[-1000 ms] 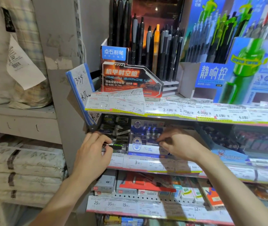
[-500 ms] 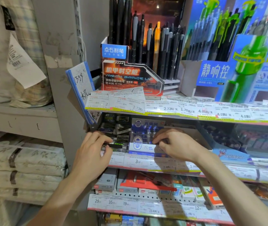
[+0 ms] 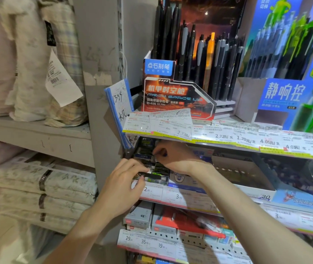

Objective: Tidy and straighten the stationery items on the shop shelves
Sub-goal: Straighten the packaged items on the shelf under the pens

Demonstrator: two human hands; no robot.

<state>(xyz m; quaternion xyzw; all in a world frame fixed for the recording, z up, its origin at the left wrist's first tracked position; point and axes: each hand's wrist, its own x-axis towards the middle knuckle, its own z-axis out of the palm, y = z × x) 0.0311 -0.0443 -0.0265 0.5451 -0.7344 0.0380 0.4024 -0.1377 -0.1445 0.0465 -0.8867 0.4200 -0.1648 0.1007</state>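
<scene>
Two bare forearms reach into view from the bottom edge, one from the lower left and one from the lower right. No sleeves, cuffs or gloves show on either arm; both are uncovered from the frame edge up to the fingers. The left hand (image 3: pixel 121 189) has no ring, watch, bracelet or strap on the visible wrist or fingers, and its nails look short and unpainted. The right hand (image 3: pixel 178 159) is likewise plain, with a bare wrist and no jewellery in sight. Both arms are slender and smooth, with no marks, tattoos or bandages showing. Nothing else of the person is in view.
</scene>
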